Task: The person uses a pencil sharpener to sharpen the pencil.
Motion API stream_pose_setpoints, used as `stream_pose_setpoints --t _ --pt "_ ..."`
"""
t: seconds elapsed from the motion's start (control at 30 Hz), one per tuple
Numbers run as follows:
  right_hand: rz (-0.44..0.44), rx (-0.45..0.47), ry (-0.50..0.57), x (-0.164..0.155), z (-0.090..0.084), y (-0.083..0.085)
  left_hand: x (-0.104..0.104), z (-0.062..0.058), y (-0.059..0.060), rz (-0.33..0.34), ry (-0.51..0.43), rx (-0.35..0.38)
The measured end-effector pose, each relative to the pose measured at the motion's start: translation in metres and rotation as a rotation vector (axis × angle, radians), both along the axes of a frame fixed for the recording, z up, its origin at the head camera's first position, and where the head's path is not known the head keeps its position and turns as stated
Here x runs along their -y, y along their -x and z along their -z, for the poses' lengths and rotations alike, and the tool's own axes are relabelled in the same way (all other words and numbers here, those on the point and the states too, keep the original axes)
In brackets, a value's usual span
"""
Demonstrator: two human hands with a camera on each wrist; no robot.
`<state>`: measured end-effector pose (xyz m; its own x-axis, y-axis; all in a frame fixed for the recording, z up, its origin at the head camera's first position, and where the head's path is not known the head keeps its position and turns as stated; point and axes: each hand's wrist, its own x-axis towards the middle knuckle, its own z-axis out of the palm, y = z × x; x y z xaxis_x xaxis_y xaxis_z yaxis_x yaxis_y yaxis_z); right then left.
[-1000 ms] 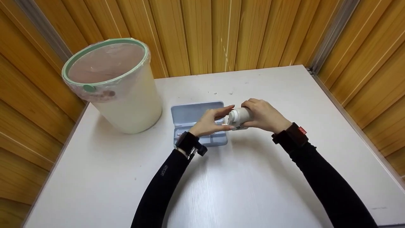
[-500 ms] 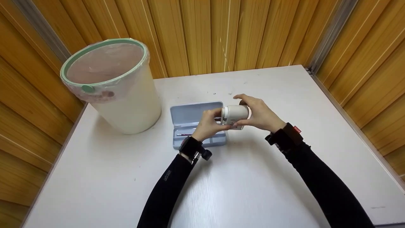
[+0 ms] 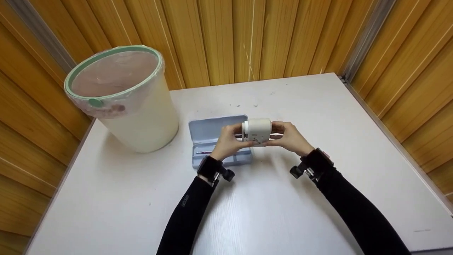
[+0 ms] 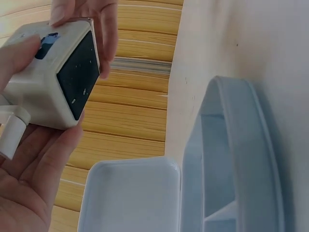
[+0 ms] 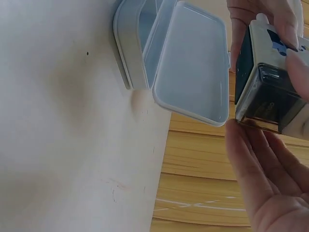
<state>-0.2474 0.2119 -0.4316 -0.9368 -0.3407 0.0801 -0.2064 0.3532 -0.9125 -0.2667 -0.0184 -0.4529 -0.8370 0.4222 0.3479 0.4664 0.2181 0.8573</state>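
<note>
A small white box-shaped device with a dark face and a white knob on its left end is held in the air between both hands. My left hand grips its left side, palm under it. My right hand grips its right side, fingers curled around it. The wrist views show the device's dark panel and a clear dark compartment. Just below and behind it, an open pale blue pencil case lies on the table with a pencil in its tray.
A cream waste bin with a green rim and a plastic liner stands at the table's back left. The white table is boxed in by wooden panel walls at the back and both sides. The case lid lies flat, open.
My left hand went from open beside the device to gripping its left side. My right hand slid from over its top to the right end. The device came slightly left and nearer.
</note>
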Motion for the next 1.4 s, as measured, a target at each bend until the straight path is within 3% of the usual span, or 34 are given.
stream_pose_setpoints --t 0.57,0.97,1.13,1.4 --pt "-0.032 0.011 0.018 0.001 -0.015 0.001 0.012 -0.015 0.000 0.025 0.049 -0.010" --pt "0.031 -0.002 -0.028 -0.028 -0.020 0.005 0.034 -0.015 0.007 -0.015 0.023 0.041" --pt "0.094 -0.036 -0.034 -0.035 -0.037 0.009 0.039 -0.014 0.008 -0.022 0.008 0.055" --pt "0.169 -0.115 -0.038 -0.027 -0.086 0.027 0.040 -0.012 0.010 -0.016 0.031 0.063"
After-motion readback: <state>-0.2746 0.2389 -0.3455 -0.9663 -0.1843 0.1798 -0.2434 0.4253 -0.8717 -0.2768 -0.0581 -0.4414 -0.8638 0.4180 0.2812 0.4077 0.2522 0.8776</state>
